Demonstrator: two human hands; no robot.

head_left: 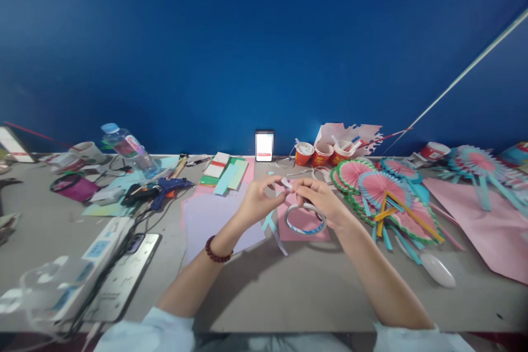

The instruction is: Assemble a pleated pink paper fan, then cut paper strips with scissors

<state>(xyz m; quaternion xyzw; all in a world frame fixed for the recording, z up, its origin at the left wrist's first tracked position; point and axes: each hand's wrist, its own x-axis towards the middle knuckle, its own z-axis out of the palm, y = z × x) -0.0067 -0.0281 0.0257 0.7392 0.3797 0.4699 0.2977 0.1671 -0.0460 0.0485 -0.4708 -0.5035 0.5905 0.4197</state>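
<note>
My left hand [264,201] is closed, thumb and fingertips pinching a small pale lilac paper strip [286,182]. Close beside it, my right hand [319,198] is closed too, its fingertips meeting the strip's right end. A roll of double-sided tape [304,232] hangs as a ring from the fingers of that hand. Whether a piece of tape runs from the roll to the strip is too small to tell. Below the hands lie a pink paper sheet [286,228], a lilac sheet [218,223] and a thin lilac-blue paper strip [277,239].
Folded paper fans [383,190] and a white computer mouse [438,270] lie to the right. Red paper cups [322,155] stand behind. A lit phone [264,146] leans on the blue wall. Leftward are a glue gun [165,190], bottle [127,146], power strip [94,258] and another phone [127,278].
</note>
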